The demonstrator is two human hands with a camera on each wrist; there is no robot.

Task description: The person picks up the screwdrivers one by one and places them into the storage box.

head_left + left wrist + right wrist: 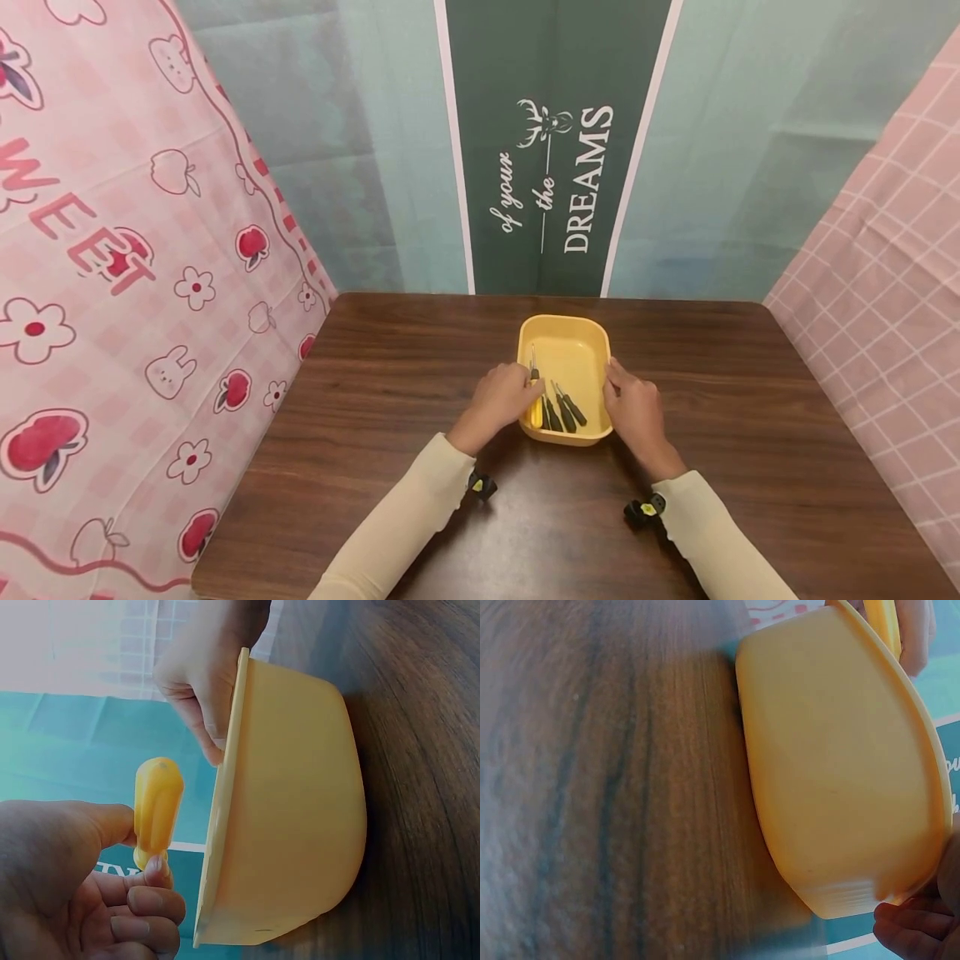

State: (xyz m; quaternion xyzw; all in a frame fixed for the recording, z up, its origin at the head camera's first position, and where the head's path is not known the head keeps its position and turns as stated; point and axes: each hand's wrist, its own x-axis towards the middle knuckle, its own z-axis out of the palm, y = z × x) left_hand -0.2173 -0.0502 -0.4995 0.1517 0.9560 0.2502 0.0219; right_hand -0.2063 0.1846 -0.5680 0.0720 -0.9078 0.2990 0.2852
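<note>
A yellow plastic bin point(577, 350) with rounded corners sits on the table. My left hand point(504, 393) pinches a screwdriver by its yellow handle point(157, 810) between thumb and fingers. That handle shows above the bin's rim in the left wrist view and over its left inside in the head view. My right hand point(633, 410) grips the bin's right wall at the rim, its fingertips on the outside point(911, 926). Several small screwdrivers with dark handles point(566, 415) lie inside, toward the near end, their shafts pointing away from me.
The dark wood-grain table point(405, 358) spreads out around the bin. Behind it hangs a green cloth point(555, 267) with white lettering. A pink patterned cloth point(187, 333) borders the left side, and a pink checked cloth point(892, 300) the right.
</note>
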